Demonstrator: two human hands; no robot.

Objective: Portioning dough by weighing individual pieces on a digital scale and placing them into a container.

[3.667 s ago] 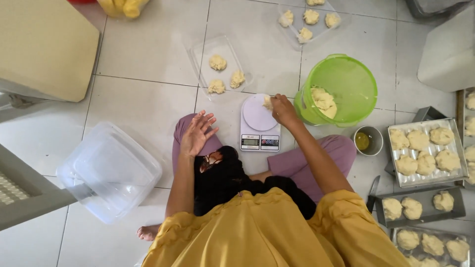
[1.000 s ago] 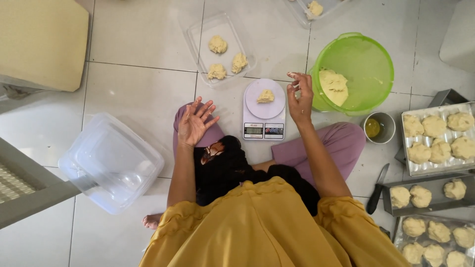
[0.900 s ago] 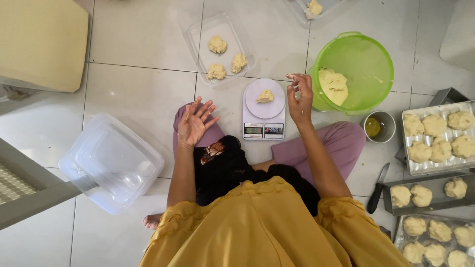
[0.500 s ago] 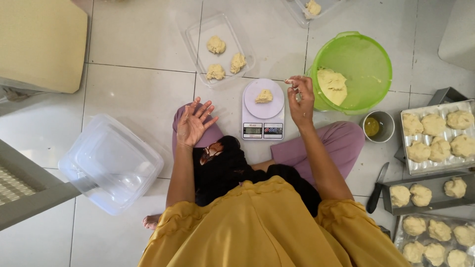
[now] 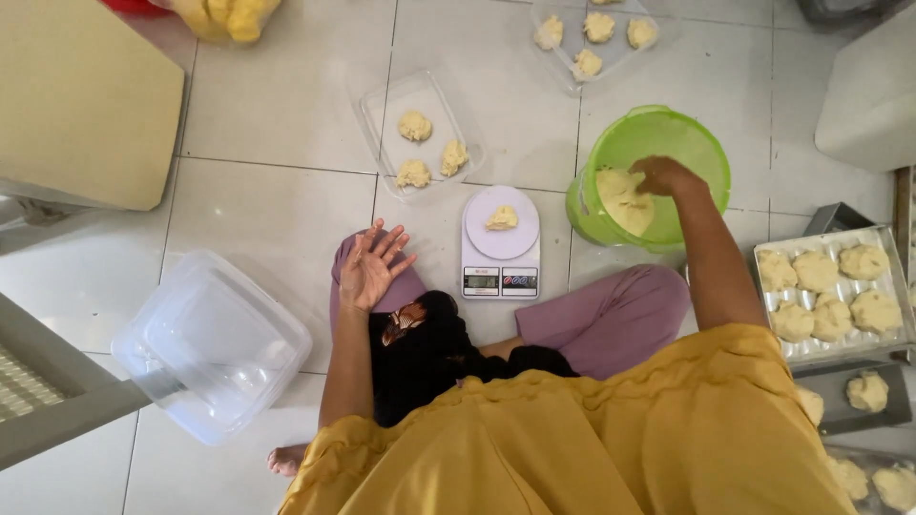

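Note:
My right hand (image 5: 665, 175) reaches into the green bowl (image 5: 668, 129) and its fingers rest on the yellow dough mass (image 5: 622, 199) inside. A small dough piece (image 5: 502, 218) lies on the round platform of the white kitchen scale (image 5: 500, 243) on the tiled floor in front of my knees. My left hand (image 5: 370, 267) hovers over my left knee with fingers spread and nothing in it.
A clear tray (image 5: 420, 105) with three dough balls lies beyond the scale, another clear tray (image 5: 611, 43) further back. Metal trays of dough balls (image 5: 835, 291) sit at the right. A clear plastic container (image 5: 212, 343) lies at the left, a beige board (image 5: 81, 95) at top left.
My right hand has moved from beside the scale into the green bowl and onto the dough. The left hand has stayed spread over my knee.

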